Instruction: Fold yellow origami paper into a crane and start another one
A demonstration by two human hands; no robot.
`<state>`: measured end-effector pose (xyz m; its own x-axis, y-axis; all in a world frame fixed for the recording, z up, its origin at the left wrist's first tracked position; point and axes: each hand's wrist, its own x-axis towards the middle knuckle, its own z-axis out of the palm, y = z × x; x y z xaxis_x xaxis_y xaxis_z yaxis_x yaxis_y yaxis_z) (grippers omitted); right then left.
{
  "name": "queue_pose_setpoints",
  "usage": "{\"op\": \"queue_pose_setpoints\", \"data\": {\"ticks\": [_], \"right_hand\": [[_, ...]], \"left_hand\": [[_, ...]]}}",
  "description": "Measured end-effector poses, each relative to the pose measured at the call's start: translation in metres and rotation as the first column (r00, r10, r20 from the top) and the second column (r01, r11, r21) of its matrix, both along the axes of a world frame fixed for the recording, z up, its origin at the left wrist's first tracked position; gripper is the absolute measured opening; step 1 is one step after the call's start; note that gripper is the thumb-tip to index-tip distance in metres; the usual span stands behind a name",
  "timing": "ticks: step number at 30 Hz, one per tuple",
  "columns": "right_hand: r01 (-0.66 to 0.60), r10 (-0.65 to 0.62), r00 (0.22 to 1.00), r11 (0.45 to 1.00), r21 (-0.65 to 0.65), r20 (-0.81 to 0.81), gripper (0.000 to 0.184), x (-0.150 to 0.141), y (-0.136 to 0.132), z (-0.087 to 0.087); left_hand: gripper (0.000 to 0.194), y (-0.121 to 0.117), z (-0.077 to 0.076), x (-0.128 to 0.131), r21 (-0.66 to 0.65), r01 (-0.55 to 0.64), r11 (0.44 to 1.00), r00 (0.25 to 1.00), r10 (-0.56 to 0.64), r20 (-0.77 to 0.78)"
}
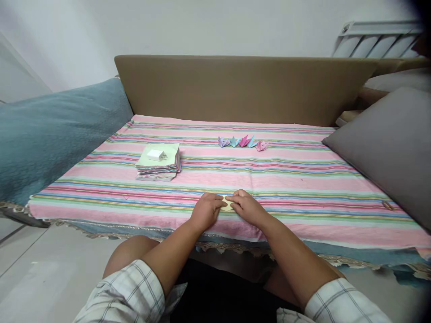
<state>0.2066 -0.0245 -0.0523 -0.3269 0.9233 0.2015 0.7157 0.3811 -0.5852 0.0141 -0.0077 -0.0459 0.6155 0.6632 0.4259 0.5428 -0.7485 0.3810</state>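
Note:
A small piece of pale yellow paper point(226, 204) lies on the striped cloth near the front edge of the seat. From its left side, my left hand point(208, 209) grips it with thumb and fingers brought together. My right hand point(247, 207) pinches the paper's right side, its fingertips close to those of the left. Parts of the paper are hidden under the fingers. Farther back sits a row of several folded paper cranes point(244, 141) in purple, light blue and pink.
A stack of square coloured paper point(158, 170) stands to the left, with a white plug adapter point(156, 155) on top. A grey cushion point(387, 148) leans at the right, near a small brown ring-like object point(388, 205). Behind rises a brown backrest point(235, 87); a blue-covered armrest point(63, 130) bounds the left.

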Motion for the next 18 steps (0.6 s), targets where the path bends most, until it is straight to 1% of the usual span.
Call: {"op": "queue_pose_setpoints", "data": {"ticks": [4,8,13,18], "right_hand": [[-0.005,0.005,1.0,1.0,0.019,0.016,0.034,0.0,0.001,-0.001],[-0.006,0.003,0.998,0.999,0.045,0.057,0.032,-0.001,-0.002,0.0],[-0.016,0.002,0.992,0.994,0.108,0.129,0.032,-0.003,-0.005,0.001],[-0.022,0.0,0.989,0.988,0.15,0.145,0.03,-0.003,-0.005,-0.001]], "left_hand": [[0.027,-0.002,-0.004,0.0,0.066,-0.02,0.998,0.996,0.025,-0.084],[0.027,-0.005,-0.003,0.0,0.12,-0.008,0.993,0.99,0.024,-0.137],[0.032,-0.008,0.0,-0.005,0.143,0.029,0.989,0.978,0.001,-0.209],[0.043,-0.01,0.002,-0.01,0.152,0.073,0.986,0.971,-0.035,-0.237]]}}
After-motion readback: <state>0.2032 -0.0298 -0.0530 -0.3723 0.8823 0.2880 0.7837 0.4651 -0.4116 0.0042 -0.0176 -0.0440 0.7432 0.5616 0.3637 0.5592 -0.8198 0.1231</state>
